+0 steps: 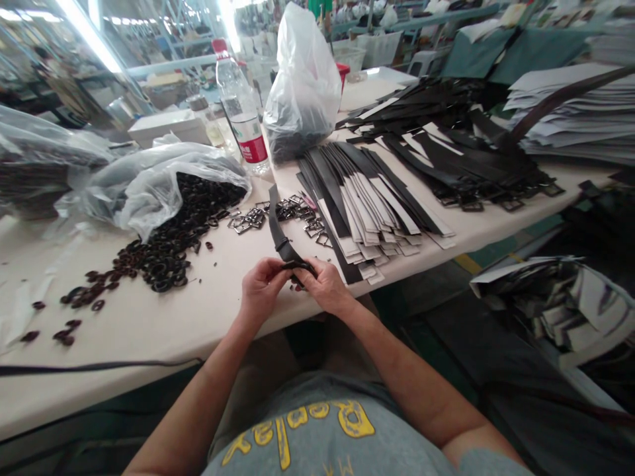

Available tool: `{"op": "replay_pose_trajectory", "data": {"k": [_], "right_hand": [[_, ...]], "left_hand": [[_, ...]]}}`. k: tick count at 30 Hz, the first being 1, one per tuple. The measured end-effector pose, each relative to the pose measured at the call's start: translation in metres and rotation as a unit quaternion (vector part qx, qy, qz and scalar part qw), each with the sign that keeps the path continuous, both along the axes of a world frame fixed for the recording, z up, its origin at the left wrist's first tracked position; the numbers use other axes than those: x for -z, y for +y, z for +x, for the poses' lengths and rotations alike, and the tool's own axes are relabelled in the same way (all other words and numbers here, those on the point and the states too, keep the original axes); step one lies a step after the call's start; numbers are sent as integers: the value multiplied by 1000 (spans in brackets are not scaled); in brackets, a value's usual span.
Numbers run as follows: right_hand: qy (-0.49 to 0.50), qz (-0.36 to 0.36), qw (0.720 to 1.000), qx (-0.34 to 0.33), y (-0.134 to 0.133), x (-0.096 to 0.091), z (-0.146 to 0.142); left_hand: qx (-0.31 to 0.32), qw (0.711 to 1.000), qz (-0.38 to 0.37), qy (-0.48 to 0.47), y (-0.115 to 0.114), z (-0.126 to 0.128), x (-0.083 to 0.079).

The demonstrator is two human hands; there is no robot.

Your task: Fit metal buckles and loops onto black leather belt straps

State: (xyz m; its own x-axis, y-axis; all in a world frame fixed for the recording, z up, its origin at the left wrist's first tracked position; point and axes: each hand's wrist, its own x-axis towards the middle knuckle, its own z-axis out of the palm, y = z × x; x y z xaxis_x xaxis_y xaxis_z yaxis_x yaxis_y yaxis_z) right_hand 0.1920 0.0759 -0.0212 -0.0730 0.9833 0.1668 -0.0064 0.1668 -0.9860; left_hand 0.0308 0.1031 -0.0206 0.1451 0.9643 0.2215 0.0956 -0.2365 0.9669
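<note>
My left hand (261, 285) and my right hand (325, 285) are closed side by side at the table's near edge, both gripping the near end of a black belt strap (276, 221). The strap runs away from me across the white table (163, 317) and carries a small black loop partway up. Just beyond it lies a scatter of metal buckles (285, 211). A heap of dark brown loops (173, 244) spills from a clear plastic bag (149, 182) to the left.
Rows of black-and-white strap pieces (372, 211) lie to the right, with finished black belts (461, 158) behind them. A water bottle (243, 112) and a tied plastic bag (305, 86) stand at the back. A pile of scraps (560, 304) sits below on the right.
</note>
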Motion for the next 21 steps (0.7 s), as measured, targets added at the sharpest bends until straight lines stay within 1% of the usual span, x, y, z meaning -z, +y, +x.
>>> {"op": "replay_pose_trajectory", "data": {"k": [4,6,8,10,13,15,18,21], "right_hand": [[30,0,999,27,0,1,0],[39,2,998,42,-1,3,0],[39,-1,998,52,-1,6,0],[35,-9,998,54,-2,7,-1],[7,-13,998,55,-2,5,-3],[-28,-4,998,63,-2,2,-4],[-70,15,994,86,0,0,-5],[-101,16,990,96,2,-2,-6]], "left_hand": [[-16,999,-48,-17,-2,8,-6],[-28,994,-90,-61,1,11,-6],[-30,978,-147,-147,9,14,-6],[-19,955,-196,-223,18,16,-8],[-8,934,-234,-270,24,22,-14],[0,925,-252,-283,21,26,-17],[22,914,-274,-299,10,31,-19],[24,908,-269,-320,2,31,-18]]}}
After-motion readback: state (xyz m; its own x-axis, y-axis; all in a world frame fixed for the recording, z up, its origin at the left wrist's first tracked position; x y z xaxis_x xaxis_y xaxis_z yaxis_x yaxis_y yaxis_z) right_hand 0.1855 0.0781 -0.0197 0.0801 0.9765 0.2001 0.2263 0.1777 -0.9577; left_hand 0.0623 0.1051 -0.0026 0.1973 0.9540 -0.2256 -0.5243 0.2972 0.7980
